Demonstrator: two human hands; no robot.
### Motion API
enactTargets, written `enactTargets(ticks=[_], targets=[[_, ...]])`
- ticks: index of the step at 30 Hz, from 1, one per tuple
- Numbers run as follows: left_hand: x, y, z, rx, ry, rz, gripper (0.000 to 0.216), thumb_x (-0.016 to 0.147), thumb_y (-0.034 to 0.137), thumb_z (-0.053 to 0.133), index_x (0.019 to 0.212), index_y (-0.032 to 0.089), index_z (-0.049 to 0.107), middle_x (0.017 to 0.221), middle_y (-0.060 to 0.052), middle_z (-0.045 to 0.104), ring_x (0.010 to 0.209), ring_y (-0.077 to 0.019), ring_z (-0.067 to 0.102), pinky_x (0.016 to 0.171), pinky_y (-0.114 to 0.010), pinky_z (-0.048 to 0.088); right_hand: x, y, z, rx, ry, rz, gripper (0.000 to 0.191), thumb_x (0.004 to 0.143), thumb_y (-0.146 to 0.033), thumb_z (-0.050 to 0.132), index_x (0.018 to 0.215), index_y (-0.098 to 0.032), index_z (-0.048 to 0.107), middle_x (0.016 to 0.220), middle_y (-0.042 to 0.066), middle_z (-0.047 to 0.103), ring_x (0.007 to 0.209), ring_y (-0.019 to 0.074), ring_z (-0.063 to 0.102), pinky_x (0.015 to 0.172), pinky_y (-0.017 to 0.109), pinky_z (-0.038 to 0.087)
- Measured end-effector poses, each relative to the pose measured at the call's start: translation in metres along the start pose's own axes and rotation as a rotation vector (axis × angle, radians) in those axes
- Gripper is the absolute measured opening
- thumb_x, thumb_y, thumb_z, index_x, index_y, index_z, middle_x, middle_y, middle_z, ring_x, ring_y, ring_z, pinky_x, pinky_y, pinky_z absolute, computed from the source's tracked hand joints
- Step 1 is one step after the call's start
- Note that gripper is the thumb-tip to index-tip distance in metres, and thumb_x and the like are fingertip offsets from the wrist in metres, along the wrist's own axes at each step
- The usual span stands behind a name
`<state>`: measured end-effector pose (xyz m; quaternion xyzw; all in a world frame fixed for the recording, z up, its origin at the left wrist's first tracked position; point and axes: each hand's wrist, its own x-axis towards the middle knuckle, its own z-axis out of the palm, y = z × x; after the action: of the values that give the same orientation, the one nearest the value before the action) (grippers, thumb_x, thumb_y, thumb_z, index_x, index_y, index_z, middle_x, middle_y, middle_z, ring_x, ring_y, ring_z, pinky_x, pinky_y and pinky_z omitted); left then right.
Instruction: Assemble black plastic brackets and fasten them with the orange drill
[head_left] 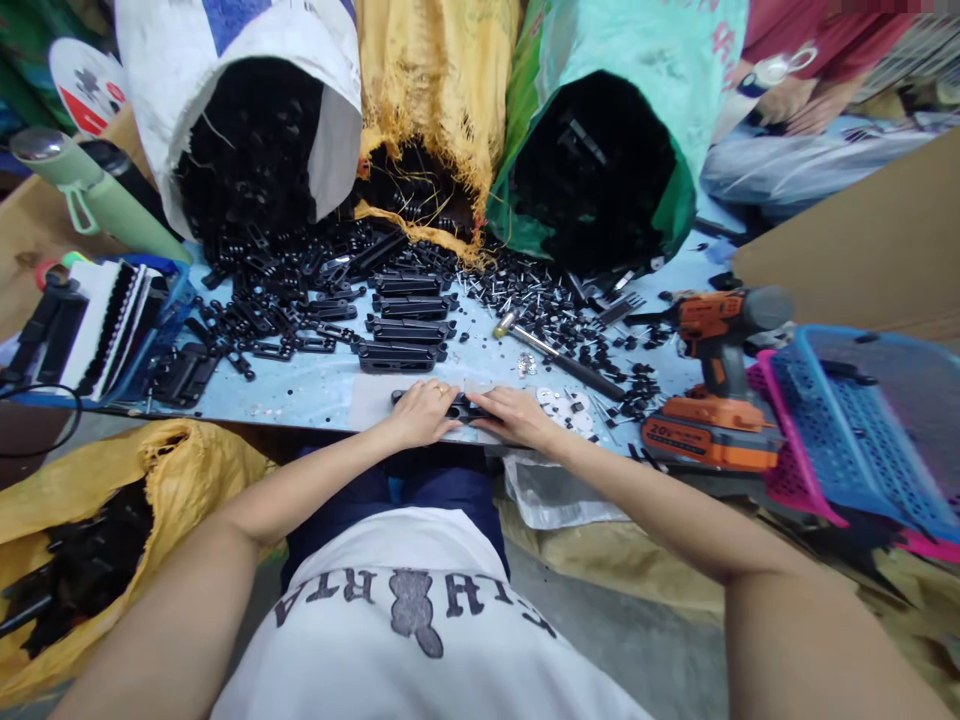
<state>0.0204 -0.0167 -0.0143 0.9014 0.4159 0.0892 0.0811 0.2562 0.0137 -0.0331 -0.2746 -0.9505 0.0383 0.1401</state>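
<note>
At the table's front edge my left hand point(421, 413) is closed on the left part of a long black plastic part point(462, 409). My right hand point(515, 414) grips its right end, with fingers and thumb pressed against it. Much of the part is hidden under my fingers. Just behind my hands, several similar black plastic assemblies point(401, 356) lie in a stacked row. A hammer point(562, 362) with a black handle lies to the right of them, head toward the row. Small silvery pieces point(527, 364) and round white discs point(559, 405) are near my right hand.
White point(337, 130), yellow point(435, 70) and green point(630, 40) sacks spill black parts at the back. An orange cordless drill point(712, 435) and blue basket point(862, 430) stand right. A green bottle point(120, 200) leans left. Another person's hands point(799, 105) are at back right.
</note>
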Motion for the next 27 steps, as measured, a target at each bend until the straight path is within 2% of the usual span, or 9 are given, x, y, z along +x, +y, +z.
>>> enactTargets(ticks=[4,7,10,13,15,18,21,24,27], targets=[[-0.009,-0.007,-0.003,0.146,0.025,0.062,0.053,0.09,0.043,0.041,0.127,0.006,0.043,0.116,-0.018,0.057,0.1,-0.0266,0.054,0.08,-0.037,0.04,0.0,-0.003,-0.008,-0.218,0.024,0.172,0.054,0.085,-0.061,0.041,0.083,-0.012,0.064,0.069,0.009,0.061,0.065,0.0169,0.054,0.058,0.027,0.035],[-0.018,-0.011,-0.013,0.123,0.102,-0.025,0.048,0.093,0.046,0.032,0.095,0.008,0.061,0.082,-0.014,0.064,0.076,-0.0228,0.059,0.063,-0.032,0.041,0.006,-0.016,-0.027,-0.189,0.109,0.15,0.059,0.084,-0.065,0.04,0.056,-0.015,0.053,0.053,0.005,0.052,0.05,0.0126,0.046,0.051,0.026,0.027],[-0.035,0.0,-0.037,-0.087,0.29,-0.001,0.053,0.094,0.048,0.025,0.066,0.014,0.056,0.061,-0.007,0.059,0.059,-0.0165,0.055,0.054,-0.028,0.038,0.016,-0.04,-0.064,0.14,0.164,-0.042,0.056,0.088,-0.061,0.035,0.058,-0.016,0.051,0.05,0.001,0.048,0.047,0.0105,0.043,0.048,0.025,0.025],[-0.056,0.028,-0.064,-0.491,0.432,0.169,0.058,0.096,0.046,0.013,0.063,0.017,0.051,0.054,-0.003,0.054,0.052,-0.012,0.05,0.052,-0.025,0.038,0.029,-0.077,-0.091,0.669,0.158,-0.234,0.05,0.092,-0.054,0.03,0.063,-0.019,0.05,0.05,0.0,0.047,0.046,0.0111,0.044,0.047,0.025,0.028],[-0.065,0.05,-0.074,-0.714,0.529,0.232,0.06,0.095,0.046,0.008,0.062,0.018,0.049,0.052,-0.002,0.051,0.049,-0.0107,0.048,0.051,-0.024,0.039,0.042,-0.106,-0.086,0.971,0.204,-0.3,0.044,0.093,-0.05,0.031,0.064,-0.02,0.048,0.05,-0.001,0.046,0.047,0.0116,0.044,0.047,0.025,0.032],[-0.068,0.071,-0.07,-0.766,0.767,0.19,0.061,0.094,0.05,0.009,0.072,0.017,0.055,0.061,-0.004,0.057,0.059,-0.0131,0.055,0.056,-0.026,0.044,0.066,-0.142,-0.049,1.176,0.624,-0.052,0.04,0.091,-0.054,0.027,0.077,-0.023,0.047,0.066,0.001,0.049,0.058,0.014,0.05,0.055,0.028,0.041],[-0.062,0.065,-0.047,-0.509,0.878,0.183,0.065,0.092,0.055,0.009,0.103,0.014,0.059,0.088,-0.011,0.065,0.087,-0.0198,0.061,0.071,-0.032,0.05,0.089,-0.143,-0.01,1.05,0.918,0.333,0.042,0.09,-0.056,0.017,0.1,-0.025,0.044,0.101,0.008,0.051,0.09,0.0197,0.055,0.078,0.04,0.046],[-0.057,0.026,-0.021,-0.149,0.794,0.14,0.077,0.086,0.067,0.012,0.116,0.013,0.057,0.09,-0.013,0.065,0.087,-0.0219,0.062,0.072,-0.034,0.05,0.084,-0.101,-0.009,0.673,0.776,0.426,0.042,0.086,-0.056,0.037,0.114,-0.024,0.042,0.12,0.011,0.046,0.115,0.0248,0.046,0.096,0.049,0.036],[-0.054,-0.023,-0.006,0.095,0.516,-0.036,0.076,0.08,0.072,0.026,0.114,0.013,0.061,0.092,-0.015,0.066,0.088,-0.0259,0.062,0.075,-0.038,0.05,0.037,-0.036,-0.048,0.171,0.711,0.642,0.049,0.08,-0.056,0.051,0.114,-0.02,0.047,0.122,0.015,0.048,0.12,0.0287,0.041,0.1,0.052,0.03]])
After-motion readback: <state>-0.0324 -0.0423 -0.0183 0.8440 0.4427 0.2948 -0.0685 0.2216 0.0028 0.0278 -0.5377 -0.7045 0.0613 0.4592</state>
